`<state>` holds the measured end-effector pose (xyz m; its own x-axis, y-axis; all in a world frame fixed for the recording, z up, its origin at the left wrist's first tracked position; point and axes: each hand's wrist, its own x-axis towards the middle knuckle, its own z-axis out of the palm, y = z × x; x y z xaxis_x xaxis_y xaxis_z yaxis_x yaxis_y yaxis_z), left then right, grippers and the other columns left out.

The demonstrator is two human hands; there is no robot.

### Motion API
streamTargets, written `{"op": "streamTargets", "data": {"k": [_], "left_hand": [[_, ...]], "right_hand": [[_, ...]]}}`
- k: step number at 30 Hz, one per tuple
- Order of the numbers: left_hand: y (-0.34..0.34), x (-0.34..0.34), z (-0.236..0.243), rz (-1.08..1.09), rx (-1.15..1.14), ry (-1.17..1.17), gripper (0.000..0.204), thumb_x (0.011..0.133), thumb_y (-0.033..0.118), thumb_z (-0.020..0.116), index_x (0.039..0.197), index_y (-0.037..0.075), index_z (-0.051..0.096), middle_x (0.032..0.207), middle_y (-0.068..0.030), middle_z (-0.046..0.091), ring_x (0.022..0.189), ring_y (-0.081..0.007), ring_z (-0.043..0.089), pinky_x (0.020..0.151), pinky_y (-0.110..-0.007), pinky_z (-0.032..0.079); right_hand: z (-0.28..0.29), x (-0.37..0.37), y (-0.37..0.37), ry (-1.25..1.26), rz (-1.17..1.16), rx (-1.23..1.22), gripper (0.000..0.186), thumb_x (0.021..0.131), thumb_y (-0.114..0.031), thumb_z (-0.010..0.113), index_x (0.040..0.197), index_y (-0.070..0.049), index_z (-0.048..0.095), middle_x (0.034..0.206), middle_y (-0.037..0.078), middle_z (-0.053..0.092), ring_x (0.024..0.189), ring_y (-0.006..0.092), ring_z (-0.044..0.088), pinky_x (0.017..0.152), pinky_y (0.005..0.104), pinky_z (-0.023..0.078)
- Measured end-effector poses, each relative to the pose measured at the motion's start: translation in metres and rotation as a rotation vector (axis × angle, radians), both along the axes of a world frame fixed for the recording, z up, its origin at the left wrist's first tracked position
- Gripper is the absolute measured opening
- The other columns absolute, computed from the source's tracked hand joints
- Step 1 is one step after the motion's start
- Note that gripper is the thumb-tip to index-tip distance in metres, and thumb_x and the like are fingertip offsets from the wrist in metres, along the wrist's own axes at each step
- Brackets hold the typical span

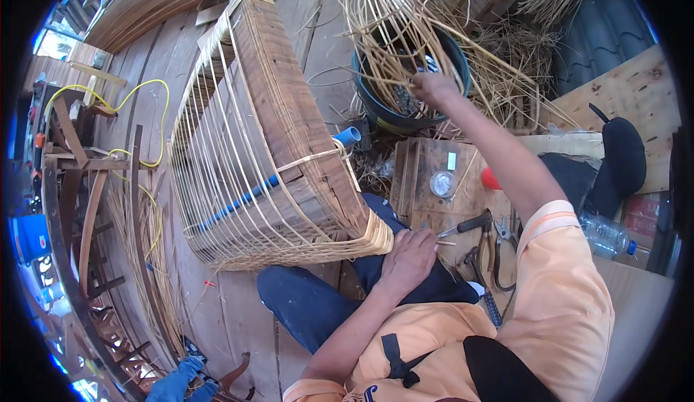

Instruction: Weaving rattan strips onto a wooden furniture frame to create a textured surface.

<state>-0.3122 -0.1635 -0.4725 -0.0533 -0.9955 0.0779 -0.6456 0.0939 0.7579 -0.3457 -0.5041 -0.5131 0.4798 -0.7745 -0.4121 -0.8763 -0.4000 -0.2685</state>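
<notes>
My right hand (432, 87) reaches far out and is closed on pale rattan strips (390, 30) that stand coiled in a dark round tub (376, 105). My left hand (408, 257) rests palm down on my thigh, fingers together, holding nothing, right beside the woven corner of a wooden frame (289, 105). The frame lies across the plank floor and my knee, wrapped with rattan strands (217, 163); a blue pipe (253, 196) runs through it.
A low wooden box (426, 178) holds a small clear lid, pliers (470, 225) and other hand tools. A plastic bottle (607, 234) lies at the right. Curved wooden pieces and a yellow cord (137, 98) sit at the left, with loose rattan scraps behind the tub.
</notes>
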Motion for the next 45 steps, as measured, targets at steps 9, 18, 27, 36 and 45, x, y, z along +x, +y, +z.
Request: {"op": "streamTargets", "data": {"k": [9,18,27,36,45], "left_hand": [[0.0,-0.001,-0.001,-0.013,0.018,-0.001,0.022,0.079,0.008,0.061,0.101,0.004,0.061,0.104,-0.0096,0.061,0.099,-0.0251,0.057,0.09,-0.037,0.04],[-0.002,-0.001,0.0,-0.049,0.032,-0.002,0.023,0.081,0.01,0.059,0.103,0.002,0.058,0.103,-0.0105,0.059,0.097,-0.0257,0.057,0.091,-0.038,0.039],[-0.006,-0.002,0.003,-0.032,0.025,-0.006,0.024,0.075,0.006,0.062,0.1,0.004,0.06,0.102,-0.0083,0.061,0.095,-0.0245,0.058,0.087,-0.037,0.041],[-0.007,-0.004,0.004,-0.048,0.046,-0.017,0.023,0.077,0.006,0.061,0.099,0.005,0.06,0.102,-0.0082,0.061,0.094,-0.0247,0.058,0.087,-0.037,0.041],[-0.008,-0.003,0.006,-0.056,0.046,-0.011,0.021,0.078,0.007,0.061,0.099,0.005,0.061,0.103,-0.0084,0.061,0.095,-0.0247,0.059,0.088,-0.037,0.041]], "right_hand": [[-0.004,-0.054,-0.052,0.122,-0.179,-0.219,0.024,0.083,-0.02,0.055,0.102,-0.01,0.065,0.104,0.017,0.065,0.099,0.0329,0.061,0.079,0.0426,0.05],[-0.016,-0.065,-0.063,-0.041,-0.14,-0.116,0.022,0.074,-0.021,0.064,0.09,-0.007,0.065,0.088,0.018,0.065,0.086,0.0329,0.063,0.071,0.0408,0.047],[0.0,-0.047,-0.048,-0.025,-0.146,-0.009,0.03,0.076,-0.019,0.064,0.105,-0.012,0.065,0.098,0.015,0.066,0.095,0.0319,0.062,0.079,0.0403,0.049],[-0.022,-0.05,-0.054,-0.186,-0.12,0.246,0.035,0.066,-0.019,0.076,0.097,-0.007,0.066,0.091,0.014,0.067,0.085,0.0275,0.064,0.073,0.0372,0.048],[0.02,-0.037,-0.021,-0.04,0.011,-0.032,0.072,0.071,-0.053,0.068,0.116,0.001,0.051,0.123,0.019,0.054,0.115,0.0316,0.051,0.095,0.042,0.041]]}}
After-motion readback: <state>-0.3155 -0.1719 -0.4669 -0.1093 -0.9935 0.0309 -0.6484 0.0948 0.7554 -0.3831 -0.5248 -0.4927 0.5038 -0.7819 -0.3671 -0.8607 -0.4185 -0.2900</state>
